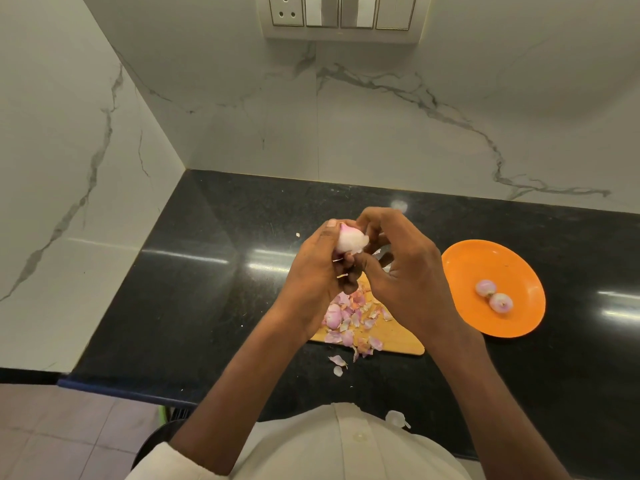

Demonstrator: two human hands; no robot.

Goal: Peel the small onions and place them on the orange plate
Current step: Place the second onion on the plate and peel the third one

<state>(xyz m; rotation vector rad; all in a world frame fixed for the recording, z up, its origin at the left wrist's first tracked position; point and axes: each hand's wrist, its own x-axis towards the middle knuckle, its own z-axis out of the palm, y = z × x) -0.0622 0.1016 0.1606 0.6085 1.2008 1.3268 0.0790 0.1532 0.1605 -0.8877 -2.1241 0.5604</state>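
Head view: left hand [317,268] grips onion [349,240]; right hand [398,268] fingers pinch its skin.

pale half-peeled onion [349,241] above the board; 2 peeled onions [493,296] on orange plate [464,268]

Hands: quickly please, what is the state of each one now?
Left hand: grips the small onion.
Right hand: fingers curled at the same onion, seemingly pinching its skin.
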